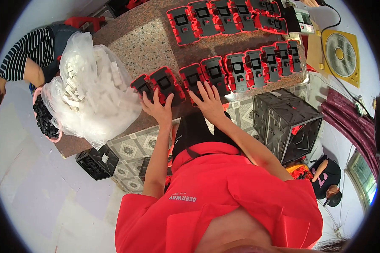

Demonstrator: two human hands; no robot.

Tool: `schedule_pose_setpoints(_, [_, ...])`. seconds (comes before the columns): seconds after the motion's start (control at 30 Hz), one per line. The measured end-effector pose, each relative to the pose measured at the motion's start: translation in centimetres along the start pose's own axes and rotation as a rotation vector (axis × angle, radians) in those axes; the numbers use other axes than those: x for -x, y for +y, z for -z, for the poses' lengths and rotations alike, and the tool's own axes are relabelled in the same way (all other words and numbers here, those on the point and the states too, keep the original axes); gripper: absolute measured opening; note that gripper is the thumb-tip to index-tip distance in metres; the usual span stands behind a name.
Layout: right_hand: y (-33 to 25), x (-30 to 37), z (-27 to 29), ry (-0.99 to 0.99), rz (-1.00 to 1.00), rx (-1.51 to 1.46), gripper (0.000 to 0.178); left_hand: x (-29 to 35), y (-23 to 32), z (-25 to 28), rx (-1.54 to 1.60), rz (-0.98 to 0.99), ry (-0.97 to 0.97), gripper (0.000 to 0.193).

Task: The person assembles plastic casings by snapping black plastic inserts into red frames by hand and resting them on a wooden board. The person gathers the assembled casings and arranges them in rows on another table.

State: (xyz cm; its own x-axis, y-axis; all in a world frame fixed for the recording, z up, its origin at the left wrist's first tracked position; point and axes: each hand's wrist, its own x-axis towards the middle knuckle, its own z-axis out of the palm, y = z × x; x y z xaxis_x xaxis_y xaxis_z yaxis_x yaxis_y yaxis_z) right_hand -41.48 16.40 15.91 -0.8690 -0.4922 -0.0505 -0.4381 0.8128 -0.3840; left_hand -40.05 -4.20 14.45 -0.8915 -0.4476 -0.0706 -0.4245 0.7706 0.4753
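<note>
Two uneven rows of black plastic casings with red rims lie on a brown speckled stone tabletop (135,40). My left hand (158,110) rests at the near left end of the front row, fingers spread. Its fingertips touch the near ends of a leftmost casing (142,86) and the casing beside it (166,84). To the right, my right hand (210,105) is also spread, its fingers over the lower part of a third casing (193,76). Another casing (215,71) sits just beyond those fingers. Neither hand appears to grip anything.
A clear plastic bag (97,90) of white pieces stands at left, by a pink basket (60,135) of black parts. Black crates (285,122) are stacked at right, near a yellow fan (342,55). One person (33,57) is far left, another (326,177) at right.
</note>
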Motion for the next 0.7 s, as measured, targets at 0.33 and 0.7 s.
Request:
schedule_pose_setpoints(0.33, [-0.1,-0.2,0.0,0.046,-0.022,0.041,0.062,-12.3,2.2,-3.6,0.06,-0.087,0.149,0.057])
schedule_pose_setpoints(0.7, [1.3,3.0,3.1,0.199,-0.16,-0.183,0.071,-19.2,5.1,-4.7,-0.198,-0.392,0.289,0.072])
